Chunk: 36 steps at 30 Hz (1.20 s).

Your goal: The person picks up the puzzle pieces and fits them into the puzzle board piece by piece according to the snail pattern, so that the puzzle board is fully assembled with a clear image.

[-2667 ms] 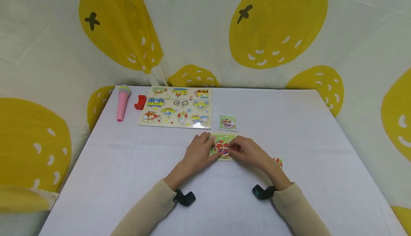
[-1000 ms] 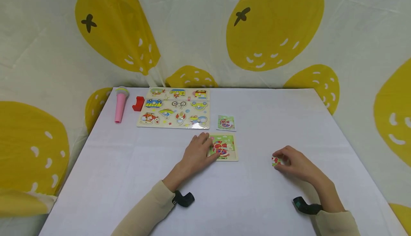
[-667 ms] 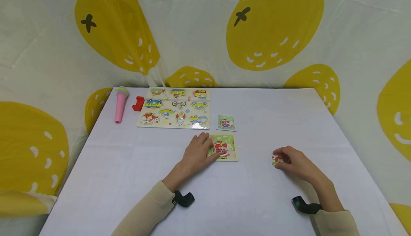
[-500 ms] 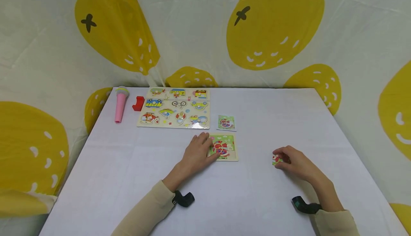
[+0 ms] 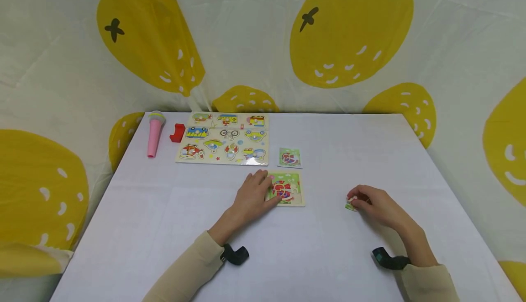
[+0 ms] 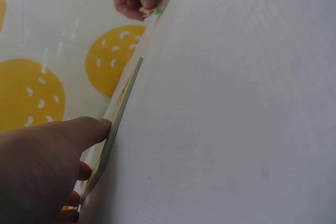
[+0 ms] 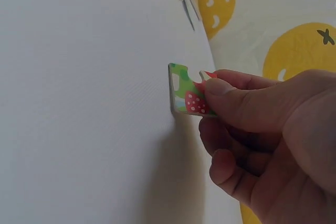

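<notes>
My left hand (image 5: 252, 194) rests at the left side of a small wooden jigsaw board (image 5: 302, 201) with a red and green picture. Its fingers lie along the left edge; the thumb extends over the near edge, as the left wrist view also shows. Off to the right, my right hand (image 5: 380, 206) pinches a puzzle piece (image 7: 181, 90) between thumb and fingers. That piece is green with a red, white-dotted patch and a rounded notch; part of it is hidden by the thumb. In the right wrist view it is tilted, with a shadow on the cloth below.
A small picture card (image 5: 289, 157) lies just behind the board. Farther back left are a large vehicle puzzle board (image 5: 222, 156), a red U-shaped block (image 5: 177, 133) and a pink toy microphone (image 5: 154, 135). The white-covered table (image 5: 287, 256) ends at a patterned curtain (image 5: 255, 41).
My right hand has moved from the board to the puzzle piece on the right and now pinches it, turned slightly and shifted a little left. The left hand has stayed at the board.
</notes>
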{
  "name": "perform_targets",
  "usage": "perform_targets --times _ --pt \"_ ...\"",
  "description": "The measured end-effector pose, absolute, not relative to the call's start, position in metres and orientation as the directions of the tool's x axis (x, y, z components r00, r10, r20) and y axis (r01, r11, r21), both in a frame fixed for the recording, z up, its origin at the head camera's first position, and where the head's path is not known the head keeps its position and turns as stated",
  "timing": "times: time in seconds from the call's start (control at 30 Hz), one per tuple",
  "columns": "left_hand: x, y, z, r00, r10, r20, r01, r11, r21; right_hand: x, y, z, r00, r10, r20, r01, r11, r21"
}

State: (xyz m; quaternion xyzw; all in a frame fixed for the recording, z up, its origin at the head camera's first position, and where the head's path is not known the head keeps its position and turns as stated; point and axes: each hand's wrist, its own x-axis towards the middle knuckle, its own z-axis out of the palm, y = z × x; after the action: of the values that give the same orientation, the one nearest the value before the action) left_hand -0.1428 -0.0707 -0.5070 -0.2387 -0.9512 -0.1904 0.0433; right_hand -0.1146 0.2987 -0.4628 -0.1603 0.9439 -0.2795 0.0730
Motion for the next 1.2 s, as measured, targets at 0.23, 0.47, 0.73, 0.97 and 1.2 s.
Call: perform_targets --times 0.23,0.47,0.73,0.97,1.2 --pt "-0.142 -0.071 -0.508 -0.882 0.437 0.176 0.471 0.817 0.332 -0.125 0.285 -0.454 -0.933 -0.361 -0.006 -0.29 0.759 -0.583" --pt "-0.142 -0.071 -0.507 -0.878 0.443 0.18 0.478 0.812 0.336 -0.137 0.263 -0.451 -0.927 -0.375 -0.006 -0.295 0.739 -0.606" --pt "-0.142 -0.071 -0.507 -0.874 0.447 0.193 0.486 0.812 0.323 -0.147 0.233 -0.452 -0.91 -0.414 -0.002 -0.323 0.714 -0.622" --pt "-0.141 -0.071 -0.506 -0.873 0.447 0.194 0.488 0.808 0.331 -0.152 0.21 -0.457 -0.876 -0.481 -0.011 -0.362 0.675 -0.643" --pt "-0.142 -0.071 -0.506 -0.872 0.448 0.198 0.49 0.812 0.318 -0.153 0.195 -0.464 -0.841 -0.541 -0.005 -0.409 0.642 -0.648"
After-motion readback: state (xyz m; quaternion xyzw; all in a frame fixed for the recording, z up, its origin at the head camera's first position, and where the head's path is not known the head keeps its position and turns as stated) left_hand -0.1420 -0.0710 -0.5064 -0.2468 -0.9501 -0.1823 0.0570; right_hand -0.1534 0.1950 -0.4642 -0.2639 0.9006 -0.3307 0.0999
